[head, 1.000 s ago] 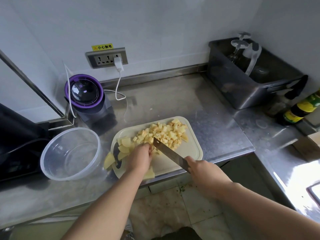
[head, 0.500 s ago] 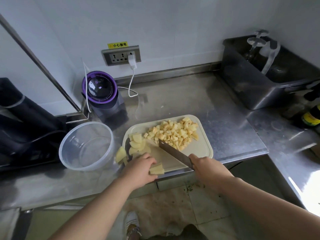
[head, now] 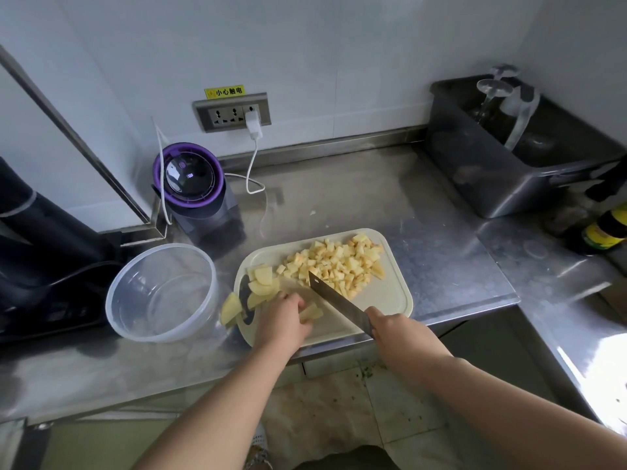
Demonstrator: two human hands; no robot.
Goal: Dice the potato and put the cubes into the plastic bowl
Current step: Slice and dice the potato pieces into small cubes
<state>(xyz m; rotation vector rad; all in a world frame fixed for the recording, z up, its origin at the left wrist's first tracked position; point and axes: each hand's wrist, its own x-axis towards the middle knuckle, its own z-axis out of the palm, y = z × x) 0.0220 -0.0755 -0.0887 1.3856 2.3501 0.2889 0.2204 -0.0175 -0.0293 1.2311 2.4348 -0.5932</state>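
A cream cutting board (head: 390, 300) lies on the steel counter. A heap of potato cubes (head: 339, 262) covers its far half. Several larger potato slices (head: 261, 283) lie at its left end, one hanging off the edge beside the bowl. My left hand (head: 283, 320) holds a small stack of potato strips (head: 310, 313) against the board's near side. My right hand (head: 397, 334) grips the handle of a knife (head: 336, 301), whose blade angles up-left just right of the strips. The clear plastic bowl (head: 163, 293) stands empty left of the board.
A purple-rimmed appliance (head: 193, 184) with a white cable stands behind the bowl. A black device (head: 40, 252) sits at far left. A steel tub (head: 509, 147) occupies the back right corner, with a sauce bottle (head: 604, 228) near it. The counter edge runs just below the board.
My left hand has drawn back from the slices to the board's near side with a few strips. The knife blade has shifted slightly towards them. The camera view has moved.
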